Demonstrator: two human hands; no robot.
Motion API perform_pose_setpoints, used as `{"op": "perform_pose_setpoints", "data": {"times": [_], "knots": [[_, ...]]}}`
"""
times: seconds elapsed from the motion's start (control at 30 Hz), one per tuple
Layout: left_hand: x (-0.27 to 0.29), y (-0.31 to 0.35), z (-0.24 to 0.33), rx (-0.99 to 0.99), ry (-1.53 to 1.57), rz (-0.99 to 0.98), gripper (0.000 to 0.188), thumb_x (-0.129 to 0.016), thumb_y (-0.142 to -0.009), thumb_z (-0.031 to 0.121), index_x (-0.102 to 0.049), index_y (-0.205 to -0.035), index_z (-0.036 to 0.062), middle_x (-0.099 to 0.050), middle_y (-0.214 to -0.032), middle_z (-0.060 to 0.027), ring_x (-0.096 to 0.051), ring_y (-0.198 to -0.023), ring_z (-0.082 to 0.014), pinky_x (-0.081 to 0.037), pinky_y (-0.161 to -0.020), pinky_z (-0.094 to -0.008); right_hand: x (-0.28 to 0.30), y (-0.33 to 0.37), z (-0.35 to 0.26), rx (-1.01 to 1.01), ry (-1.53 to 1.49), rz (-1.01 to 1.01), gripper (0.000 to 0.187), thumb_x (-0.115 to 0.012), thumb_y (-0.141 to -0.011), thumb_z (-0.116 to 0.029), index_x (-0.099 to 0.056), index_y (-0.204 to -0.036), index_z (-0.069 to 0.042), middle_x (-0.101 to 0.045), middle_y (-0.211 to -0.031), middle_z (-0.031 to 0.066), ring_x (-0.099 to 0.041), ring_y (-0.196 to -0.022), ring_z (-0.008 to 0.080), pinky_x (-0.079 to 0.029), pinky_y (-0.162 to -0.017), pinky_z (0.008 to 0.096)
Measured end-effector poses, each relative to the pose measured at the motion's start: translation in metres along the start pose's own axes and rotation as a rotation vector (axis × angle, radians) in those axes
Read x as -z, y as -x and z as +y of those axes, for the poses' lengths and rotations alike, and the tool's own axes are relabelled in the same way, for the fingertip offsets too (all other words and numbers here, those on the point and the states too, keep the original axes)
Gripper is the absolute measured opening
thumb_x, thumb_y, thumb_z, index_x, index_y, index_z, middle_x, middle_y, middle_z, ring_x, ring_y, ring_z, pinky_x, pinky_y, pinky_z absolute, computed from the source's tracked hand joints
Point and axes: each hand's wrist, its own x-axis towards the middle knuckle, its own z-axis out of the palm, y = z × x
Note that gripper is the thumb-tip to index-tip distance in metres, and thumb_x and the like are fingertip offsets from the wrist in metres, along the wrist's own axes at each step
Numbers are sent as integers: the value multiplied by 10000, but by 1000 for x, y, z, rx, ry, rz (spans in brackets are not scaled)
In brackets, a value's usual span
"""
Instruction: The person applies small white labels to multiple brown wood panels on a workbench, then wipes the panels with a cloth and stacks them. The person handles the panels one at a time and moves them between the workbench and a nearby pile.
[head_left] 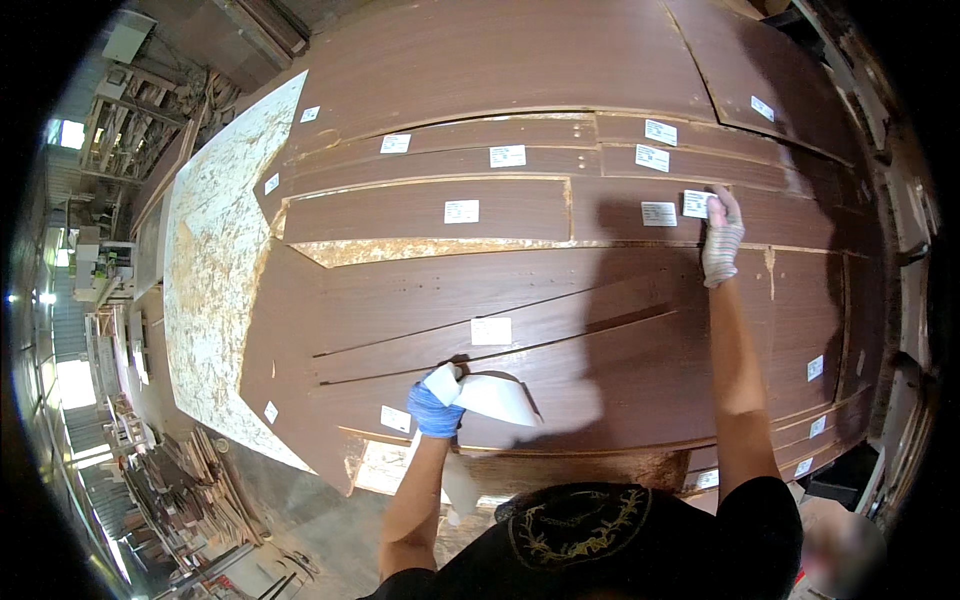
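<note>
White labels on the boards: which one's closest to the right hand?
The label partly covered by the right hand, just right of another label; all others lie farther away.

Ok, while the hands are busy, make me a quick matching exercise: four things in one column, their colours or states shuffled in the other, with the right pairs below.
Things
1. left hand
2. right hand
3. paper strip
4. large board at the picture's left

States
A. mottled white and brown
B. gloved in pale stripes, at a white label
C. plain white, curving out of a grip
D. gloved in blue

Pairs: 1-D, 2-B, 3-C, 4-A
</note>
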Motion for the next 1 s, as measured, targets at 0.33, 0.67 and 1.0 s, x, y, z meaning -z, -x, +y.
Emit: {"op": "perform_pose_setpoints", "data": {"times": [0.33,0.67,1.0], "knots": [[-15,6,-19,-40,29,77,187,-652,-708,359,-628,-751,179,-578,-652,-68,-558,-517,-281,-422,-473,-366,-7,5,-2,94,141,29,246,-575,-874,-73,-582,-1101,21,-597,-1058,89,-549,-937,147,-438,-861,271],[0,-6,4,-112,140,66,106,-654,-643,149,-583,-684,81,-547,-648,-125,-551,-594,-306,-429,-534,-365,-3,6,-2,251,308,4,224,-515,-904,-131,-621,-1044,7,-623,-1016,89,-557,-969,172,-420,-897,296],[-1,-4,8,-37,156,99,214,-676,-655,230,-544,-646,61,-513,-614,-137,-526,-564,-324,-395,-496,-381,-5,7,-2,157,222,21,266,-531,-901,-160,-606,-1085,17,-612,-1021,82,-553,-936,149,-436,-853,278]]}}
